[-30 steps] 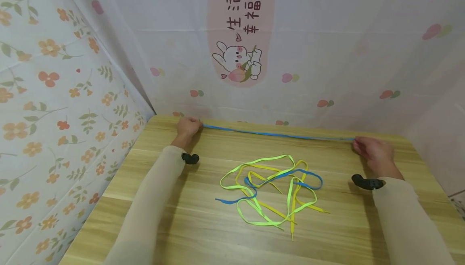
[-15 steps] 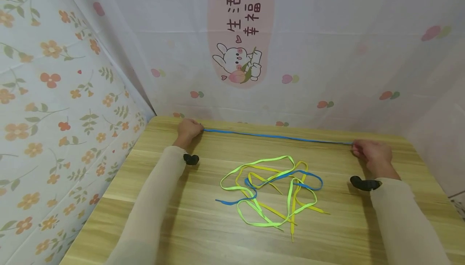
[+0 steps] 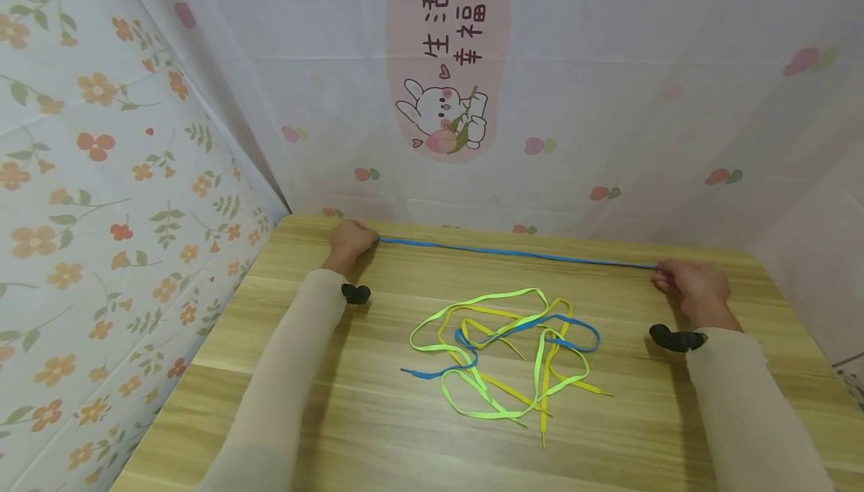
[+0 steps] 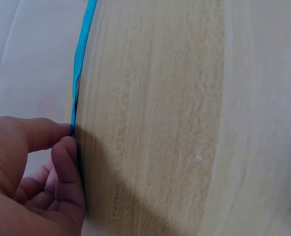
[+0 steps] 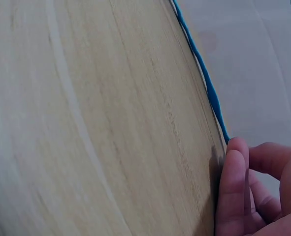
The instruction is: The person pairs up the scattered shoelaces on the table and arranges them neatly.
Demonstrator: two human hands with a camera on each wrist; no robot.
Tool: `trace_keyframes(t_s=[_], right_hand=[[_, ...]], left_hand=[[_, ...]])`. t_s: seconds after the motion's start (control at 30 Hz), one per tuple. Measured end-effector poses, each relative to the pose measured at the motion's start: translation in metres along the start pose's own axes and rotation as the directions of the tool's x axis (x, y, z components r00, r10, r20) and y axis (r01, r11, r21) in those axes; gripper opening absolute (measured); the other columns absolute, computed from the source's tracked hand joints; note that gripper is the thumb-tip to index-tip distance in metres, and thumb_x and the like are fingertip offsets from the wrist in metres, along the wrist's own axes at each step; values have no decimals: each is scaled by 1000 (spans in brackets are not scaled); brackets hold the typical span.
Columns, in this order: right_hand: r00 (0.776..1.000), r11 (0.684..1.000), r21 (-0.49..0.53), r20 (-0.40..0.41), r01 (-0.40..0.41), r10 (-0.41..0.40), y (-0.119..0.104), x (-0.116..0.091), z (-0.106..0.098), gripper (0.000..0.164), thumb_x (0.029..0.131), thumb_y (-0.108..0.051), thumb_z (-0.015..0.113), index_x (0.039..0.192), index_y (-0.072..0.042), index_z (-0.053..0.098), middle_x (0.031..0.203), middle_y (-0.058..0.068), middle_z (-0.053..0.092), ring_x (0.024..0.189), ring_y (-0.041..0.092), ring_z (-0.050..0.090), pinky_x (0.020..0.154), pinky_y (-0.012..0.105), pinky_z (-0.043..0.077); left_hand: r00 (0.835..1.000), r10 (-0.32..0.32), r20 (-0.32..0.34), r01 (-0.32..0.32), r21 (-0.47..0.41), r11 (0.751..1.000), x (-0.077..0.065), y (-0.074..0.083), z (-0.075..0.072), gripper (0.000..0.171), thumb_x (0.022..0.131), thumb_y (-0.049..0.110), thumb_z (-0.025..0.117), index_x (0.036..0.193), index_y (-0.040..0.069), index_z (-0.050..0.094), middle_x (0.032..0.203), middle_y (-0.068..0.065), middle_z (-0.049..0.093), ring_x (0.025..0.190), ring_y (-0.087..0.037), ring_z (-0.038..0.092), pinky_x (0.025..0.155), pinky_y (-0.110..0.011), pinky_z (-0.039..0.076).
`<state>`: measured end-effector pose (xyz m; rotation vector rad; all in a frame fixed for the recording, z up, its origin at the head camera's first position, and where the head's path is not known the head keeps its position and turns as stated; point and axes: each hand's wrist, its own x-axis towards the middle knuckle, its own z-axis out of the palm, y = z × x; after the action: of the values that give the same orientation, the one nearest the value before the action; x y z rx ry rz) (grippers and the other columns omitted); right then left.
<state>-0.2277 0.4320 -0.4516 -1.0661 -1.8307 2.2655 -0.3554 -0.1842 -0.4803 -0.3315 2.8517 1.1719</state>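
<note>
A blue shoelace [image 3: 499, 251] stretches nearly straight along the back of the wooden table, between my two hands. My left hand [image 3: 352, 241] pinches one end between thumb and forefinger; the left wrist view shows the lace [image 4: 81, 56] running away from the fingertips. At the other end, my right hand [image 3: 695, 282] pinches the lace, its fingers curled. In the right wrist view the lace [image 5: 211, 93] looks slightly twisted close to the table. Nearer to me, a loose tangle holds a second blue shoelace [image 3: 578, 323], neon green laces [image 3: 472, 415] and yellow laces [image 3: 544, 424].
The wooden table [image 3: 378, 439] ends at the back against a white printed curtain [image 3: 607, 102]. A flowered cloth [image 3: 101, 214] hangs along the left side. Dark wrist cameras [image 3: 677, 339] sit on both sleeves.
Both hands have come slightly toward me and lower with the blue shoelace, mostly in the first half second. The tangled laces stay where they were.
</note>
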Motion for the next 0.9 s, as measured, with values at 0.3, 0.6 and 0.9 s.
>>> trace_keyframes(t_s=[0.3,0.6,0.9], right_hand=[[1000,996,84,-15,-18,20,-3,-2,0,29,98,12,71,73,-3,75,66,8,75,59,17,76,63,27,64],[997,995,96,75,4,-11,3,-2,-10,29,99,12,71,76,-5,78,72,8,77,65,16,78,66,27,64],[970,997,71,242,4,-21,1,-15,-18,32,105,5,68,80,-9,82,78,5,78,71,16,79,70,28,65]], left_hand=[[999,-40,16,40,-5,999,30,-19,10,18,89,27,77,86,9,82,78,-1,75,91,-30,68,80,-40,57],[996,-18,89,35,-186,982,-22,7,-15,24,100,18,73,106,-4,80,85,-5,78,111,-36,71,108,-48,54],[985,18,173,58,-428,902,-49,8,-25,34,110,19,64,133,-7,65,131,-17,69,127,-34,63,118,-45,46]])
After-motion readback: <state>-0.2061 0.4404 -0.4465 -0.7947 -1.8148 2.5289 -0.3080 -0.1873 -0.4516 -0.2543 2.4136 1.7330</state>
